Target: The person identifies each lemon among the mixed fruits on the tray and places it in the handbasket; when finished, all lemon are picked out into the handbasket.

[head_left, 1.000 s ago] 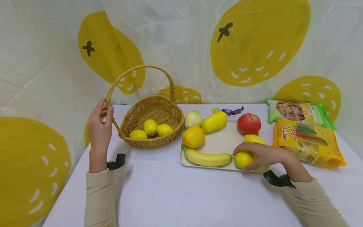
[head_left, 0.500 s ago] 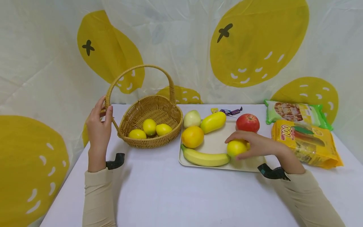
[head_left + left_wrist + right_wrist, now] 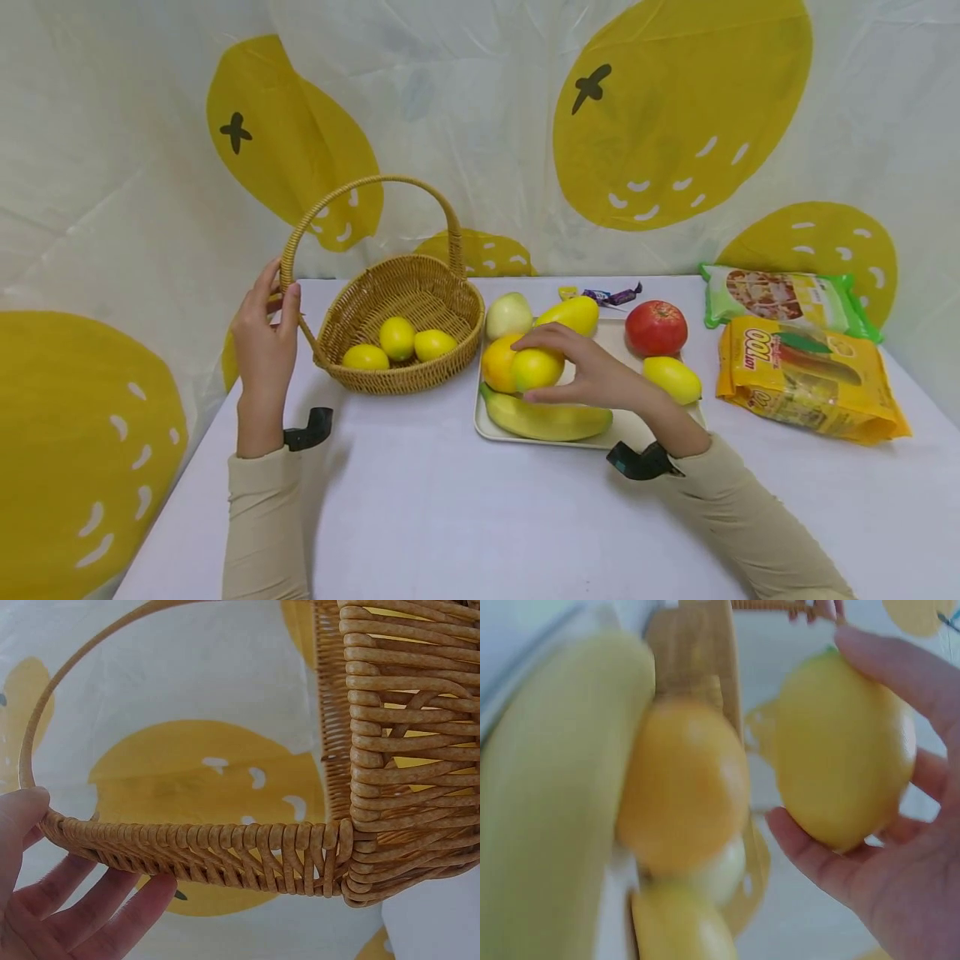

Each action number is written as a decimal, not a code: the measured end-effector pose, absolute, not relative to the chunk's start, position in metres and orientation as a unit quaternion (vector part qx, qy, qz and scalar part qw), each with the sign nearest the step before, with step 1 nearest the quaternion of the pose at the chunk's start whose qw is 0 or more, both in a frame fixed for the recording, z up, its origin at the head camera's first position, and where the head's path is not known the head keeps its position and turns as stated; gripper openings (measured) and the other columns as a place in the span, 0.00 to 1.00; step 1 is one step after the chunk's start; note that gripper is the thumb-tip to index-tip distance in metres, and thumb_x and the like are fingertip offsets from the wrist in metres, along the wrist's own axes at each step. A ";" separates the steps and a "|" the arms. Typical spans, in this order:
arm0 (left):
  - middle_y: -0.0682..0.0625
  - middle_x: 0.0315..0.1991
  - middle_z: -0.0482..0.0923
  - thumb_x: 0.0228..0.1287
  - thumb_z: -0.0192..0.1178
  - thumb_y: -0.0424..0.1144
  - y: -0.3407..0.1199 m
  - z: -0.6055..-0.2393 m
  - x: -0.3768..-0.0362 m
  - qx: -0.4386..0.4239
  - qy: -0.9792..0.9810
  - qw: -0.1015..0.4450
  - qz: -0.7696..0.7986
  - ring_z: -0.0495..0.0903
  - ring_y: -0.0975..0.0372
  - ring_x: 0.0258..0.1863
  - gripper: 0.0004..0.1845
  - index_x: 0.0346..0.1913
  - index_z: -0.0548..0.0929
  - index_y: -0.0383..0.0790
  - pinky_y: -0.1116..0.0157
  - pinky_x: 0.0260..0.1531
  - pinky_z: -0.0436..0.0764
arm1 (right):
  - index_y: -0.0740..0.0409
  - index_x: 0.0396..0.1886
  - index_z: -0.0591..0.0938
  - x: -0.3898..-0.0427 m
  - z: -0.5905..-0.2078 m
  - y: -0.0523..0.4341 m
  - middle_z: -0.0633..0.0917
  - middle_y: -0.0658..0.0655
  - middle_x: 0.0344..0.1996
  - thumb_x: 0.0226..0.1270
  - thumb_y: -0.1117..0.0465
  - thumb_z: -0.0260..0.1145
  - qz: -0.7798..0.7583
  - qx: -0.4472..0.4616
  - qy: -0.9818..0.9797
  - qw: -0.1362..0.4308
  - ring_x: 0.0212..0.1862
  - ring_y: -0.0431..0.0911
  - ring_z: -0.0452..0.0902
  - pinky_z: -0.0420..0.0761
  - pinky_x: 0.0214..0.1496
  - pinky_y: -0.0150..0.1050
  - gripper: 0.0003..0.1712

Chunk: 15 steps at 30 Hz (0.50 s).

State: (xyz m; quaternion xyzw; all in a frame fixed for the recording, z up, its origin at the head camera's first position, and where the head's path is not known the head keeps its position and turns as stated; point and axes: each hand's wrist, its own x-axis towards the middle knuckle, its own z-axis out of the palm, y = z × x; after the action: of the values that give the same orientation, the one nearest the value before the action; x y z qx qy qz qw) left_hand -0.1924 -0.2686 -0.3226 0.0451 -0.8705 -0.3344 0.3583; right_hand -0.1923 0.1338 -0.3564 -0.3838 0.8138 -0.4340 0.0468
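1. Your left hand (image 3: 264, 337) holds the handle (image 3: 401, 177) of the basket (image 3: 397, 381), with your thumb on one side and your fingers on the other.
2. The basket sits near the back left corner of the worktop (image 3: 450, 517). Three small lemons (image 3: 397, 337) lie inside it.
3. Your right hand (image 3: 597, 375) pinches a yellow lemon (image 3: 536, 372) between your thumb and fingers.
4. That lemon is up over the left part of the tray (image 3: 611, 340), near the middle of the worktop's back edge. Your right wrist view shows a gap between it and the orange (image 3: 497, 364).
5. On the tray you also have a banana (image 3: 547, 418) along the front, a mango (image 3: 576, 315), a pale round fruit (image 3: 509, 316), a red fruit (image 3: 656, 327) and another lemon (image 3: 672, 381).
6. Wrapped sweets (image 3: 622, 296) lie by the back edge.
7. A yellow bag (image 3: 813, 375) and a green bag (image 3: 780, 297) lie near the back right corner.
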 end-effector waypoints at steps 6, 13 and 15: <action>0.40 0.49 0.81 0.73 0.53 0.50 -0.268 -0.324 -0.192 0.042 -0.872 0.366 -0.323 0.83 0.48 0.46 0.24 0.70 0.71 0.53 0.69 0.44 0.82 | 0.53 0.60 0.79 -0.190 -0.361 0.091 0.77 0.52 0.57 0.55 0.57 0.77 -0.460 -0.381 0.802 0.016 0.60 0.47 0.67 0.71 0.62 0.50 0.31; 0.40 0.50 0.81 0.73 0.54 0.49 -0.270 -0.323 -0.192 0.039 -0.867 0.375 -0.324 0.84 0.49 0.46 0.24 0.69 0.71 0.53 0.78 0.42 0.78 | 0.52 0.60 0.80 -0.193 -0.367 0.044 0.75 0.54 0.54 0.54 0.56 0.77 -0.504 -0.317 0.803 -0.011 0.55 0.48 0.69 0.73 0.56 0.46 0.32; 0.40 0.50 0.81 0.73 0.54 0.49 -0.270 -0.323 -0.193 0.038 -0.869 0.374 -0.321 0.84 0.49 0.45 0.24 0.69 0.72 0.52 0.80 0.40 0.76 | 0.52 0.59 0.80 -0.194 -0.369 0.033 0.76 0.54 0.55 0.53 0.56 0.78 -0.519 -0.299 0.801 -0.018 0.55 0.48 0.69 0.75 0.55 0.45 0.31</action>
State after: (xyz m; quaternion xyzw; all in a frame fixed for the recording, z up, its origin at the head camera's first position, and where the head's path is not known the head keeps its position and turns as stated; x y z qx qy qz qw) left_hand -0.1926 -0.2698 -0.3235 0.0383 -0.8691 -0.3212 0.3742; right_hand -0.1941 0.0332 -0.3692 -0.2986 0.8007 -0.5190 -0.0181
